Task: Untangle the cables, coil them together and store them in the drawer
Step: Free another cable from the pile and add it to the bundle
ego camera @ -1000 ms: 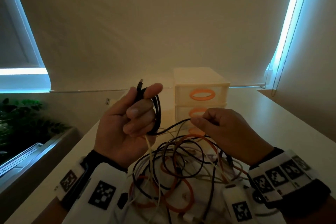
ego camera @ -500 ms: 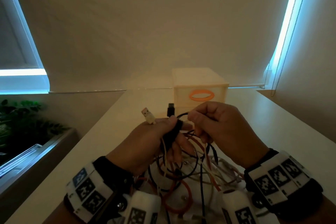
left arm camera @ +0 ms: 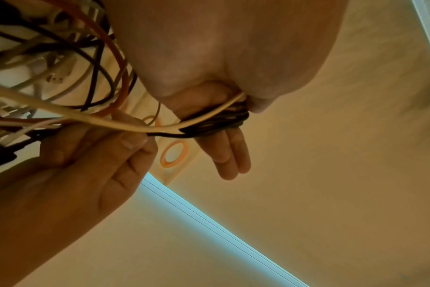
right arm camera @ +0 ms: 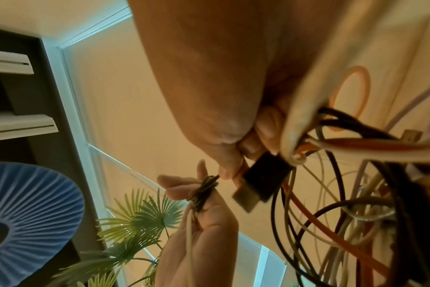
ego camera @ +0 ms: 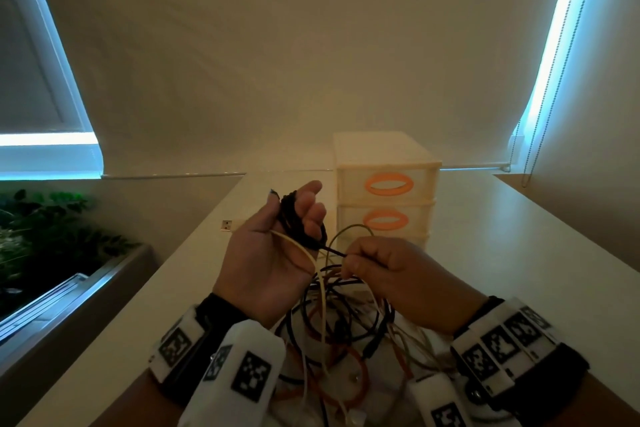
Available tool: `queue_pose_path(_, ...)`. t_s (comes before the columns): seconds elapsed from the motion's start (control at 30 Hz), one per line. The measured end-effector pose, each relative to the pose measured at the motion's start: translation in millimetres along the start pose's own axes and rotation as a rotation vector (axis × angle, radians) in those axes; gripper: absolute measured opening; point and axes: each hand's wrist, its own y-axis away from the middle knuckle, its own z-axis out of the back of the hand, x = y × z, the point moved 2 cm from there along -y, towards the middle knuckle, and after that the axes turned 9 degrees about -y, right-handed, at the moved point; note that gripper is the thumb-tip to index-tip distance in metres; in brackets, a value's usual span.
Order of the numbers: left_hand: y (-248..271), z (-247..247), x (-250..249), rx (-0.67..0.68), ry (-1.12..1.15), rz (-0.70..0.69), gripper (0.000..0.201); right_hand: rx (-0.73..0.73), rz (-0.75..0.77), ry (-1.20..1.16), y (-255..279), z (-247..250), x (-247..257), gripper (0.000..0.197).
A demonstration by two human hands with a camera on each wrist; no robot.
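Note:
My left hand (ego camera: 273, 253) is raised palm toward me, with a black cable coil (ego camera: 298, 222) wound round its fingers and pinned by the thumb; a cream cable (ego camera: 320, 288) hangs down from the same grip. The coil shows too in the left wrist view (left arm camera: 218, 122) and the right wrist view (right arm camera: 204, 190). My right hand (ego camera: 374, 267) pinches the black cable's free strand (ego camera: 332, 251) just right of the coil. Below both hands lies the tangle (ego camera: 339, 340) of black, orange and white cables. A black plug (right arm camera: 263, 178) hangs by the right fingers.
A cream drawer unit (ego camera: 384, 163) with orange oval handles (ego camera: 389, 184) stands behind the hands on the white table (ego camera: 519, 270), drawers closed. A plant (ego camera: 41, 236) and window ledge lie off the table's left edge. A small white plug (ego camera: 227, 225) lies on the table at left.
My left hand turned palm toward me and rose again with the black coil on it. My right hand dropped slightly and now pinches the strand beside the coil.

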Motion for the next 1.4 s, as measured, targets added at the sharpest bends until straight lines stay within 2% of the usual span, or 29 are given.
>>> queue_pose_path(0.23, -2, 4, -4, 0.046, 0.005, -0.01, 0.051, 0.027, -0.034, -0.068, 5, 4, 1, 0.023)
queue_pose_path(0.33, -2, 5, -9, 0.064, 0.02, -0.043, 0.05, 0.138, -0.11, -0.253, 9, 5, 2, 0.027)
queue_pose_path(0.43, -1, 5, -15, 0.075, 0.064, -0.068, 0.048, 0.174, -0.11, -0.366, 12, 8, 6, 0.025)
queue_pose_path(0.5, 0, 5, -18, 0.094, 0.082, -0.075, 0.047, 0.143, -0.094, -0.349, 11, 8, 7, 0.026)
queue_pose_path(0.63, 0, 7, -19, 0.209, 0.124, -0.049, 0.047, -0.064, 0.038, -0.15, 11, 10, 16, 0.019)
queue_pose_path(0.7, 1, 9, -25, 0.262, 0.127, -0.05, 0.047, -0.033, 0.045, -0.221, 12, 14, 20, 0.016)
queue_pose_path(0.8, 2, 9, -33, 0.239, 0.114, -0.098, 0.046, 0.114, -0.053, -0.379, 17, 18, 20, 0.024)
queue_pose_path(0.87, 2, 9, -31, 0.229, 0.126, -0.097, 0.046, 0.069, -0.074, -0.251, 16, 17, 19, 0.024)
queue_pose_path(0.97, 1, 11, -30, 0.276, 0.131, -0.067, 0.047, -0.013, -0.013, -0.134, 15, 16, 22, 0.021)
queue_pose_path(1.1, 1, 11, -32, 0.288, 0.074, -0.07, 0.047, 0.054, 0.041, -0.512, 19, 20, 28, 0.022)
queue_pose_path(1.13, 1, 11, -31, 0.289, 0.07, -0.071, 0.047, 0.024, 0.034, -0.523, 19, 20, 28, 0.02)
queue_pose_path(1.23, 1, 12, -32, 0.282, 0.067, -0.069, 0.046, -0.252, 0.119, -0.082, 14, 22, 18, 0.017)
queue_pose_path(1.27, 1, 12, -33, 0.286, 0.065, -0.067, 0.047, -0.282, 0.125, -0.001, 11, 20, 15, 0.017)
queue_pose_path(1.4, 2, 7, -28, 0.374, 0.062, -0.027, 0.049, -0.204, 0.022, 0.027, 8, 15, 7, 0.019)
